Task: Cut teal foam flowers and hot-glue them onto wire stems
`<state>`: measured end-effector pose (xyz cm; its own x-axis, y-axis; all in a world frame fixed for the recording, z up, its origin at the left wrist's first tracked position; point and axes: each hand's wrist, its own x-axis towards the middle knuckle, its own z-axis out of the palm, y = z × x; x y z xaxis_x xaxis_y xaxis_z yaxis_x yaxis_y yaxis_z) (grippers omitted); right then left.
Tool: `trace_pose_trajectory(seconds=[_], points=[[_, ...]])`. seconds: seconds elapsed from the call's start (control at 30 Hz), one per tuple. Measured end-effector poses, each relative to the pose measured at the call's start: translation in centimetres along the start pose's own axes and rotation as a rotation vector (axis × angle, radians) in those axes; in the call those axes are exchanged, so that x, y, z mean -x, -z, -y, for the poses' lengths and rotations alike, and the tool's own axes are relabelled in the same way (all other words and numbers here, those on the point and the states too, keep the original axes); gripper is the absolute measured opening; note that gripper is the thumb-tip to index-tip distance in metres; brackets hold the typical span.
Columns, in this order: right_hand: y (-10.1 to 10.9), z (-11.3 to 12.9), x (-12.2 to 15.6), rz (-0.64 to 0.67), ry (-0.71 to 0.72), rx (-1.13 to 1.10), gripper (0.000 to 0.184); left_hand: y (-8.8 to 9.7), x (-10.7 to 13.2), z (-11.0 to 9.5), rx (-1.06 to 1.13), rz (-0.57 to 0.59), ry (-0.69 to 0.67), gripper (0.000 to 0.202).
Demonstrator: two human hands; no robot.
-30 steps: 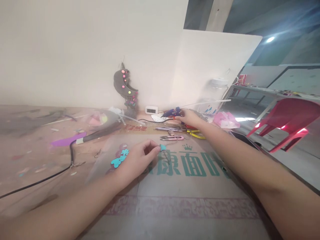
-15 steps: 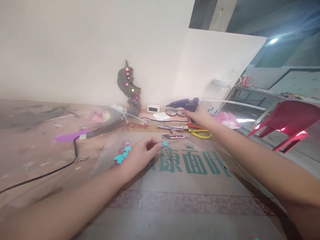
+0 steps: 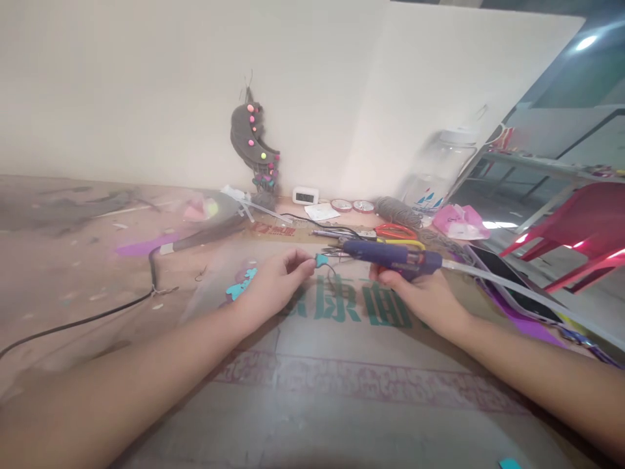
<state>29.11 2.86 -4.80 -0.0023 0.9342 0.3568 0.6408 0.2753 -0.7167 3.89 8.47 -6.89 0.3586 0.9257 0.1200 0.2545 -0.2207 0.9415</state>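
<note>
My left hand (image 3: 278, 280) pinches a small teal foam piece (image 3: 321, 260) with a thin dark wire hanging from it, just above the printed cardboard sheet (image 3: 342, 365). My right hand (image 3: 420, 293) is closed round a purple glue gun (image 3: 390, 255), held level with its nozzle pointing left, a hand's width from the teal piece. A clear glue stick (image 3: 527, 293) sticks out behind the gun to the right. More teal foam shapes (image 3: 241, 286) lie left of my left hand.
Scissors with red and yellow handles (image 3: 398, 233), small tools, two round tins and a white clock (image 3: 305, 195) lie by the wall. A dark felt crescent ornament (image 3: 251, 140), a plastic jar (image 3: 437, 172), a black cable (image 3: 97, 312) and a red chair (image 3: 581, 228) surround the work area.
My right hand picked the glue gun up from the back of the table and brought it forward, level with the teal piece. My left hand has kept its pinch nearly still.
</note>
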Motion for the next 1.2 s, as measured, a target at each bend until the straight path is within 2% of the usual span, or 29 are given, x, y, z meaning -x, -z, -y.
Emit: trace_pose_trajectory(seconds=[0.13,0.37,0.67,1.2], points=[[-0.25,0.08,0.43,0.094,0.047,0.004,0.022,-0.03,0.16,-0.48,-0.023,-0.018,-0.011,0.026],[-0.41,0.55,0.29,0.174,-0.025,-0.015,0.023,0.0,0.42,-0.68,-0.059,-0.024,-0.023,0.023],[-0.67,0.48,0.07,0.161,0.008,0.08,0.024,0.01,0.44,-0.62,-0.04,-0.016,-0.008,0.024],[-0.74,0.56,-0.02,0.157,0.013,0.09,0.022,0.03,0.26,0.03,-0.018,0.0,0.024,0.026]])
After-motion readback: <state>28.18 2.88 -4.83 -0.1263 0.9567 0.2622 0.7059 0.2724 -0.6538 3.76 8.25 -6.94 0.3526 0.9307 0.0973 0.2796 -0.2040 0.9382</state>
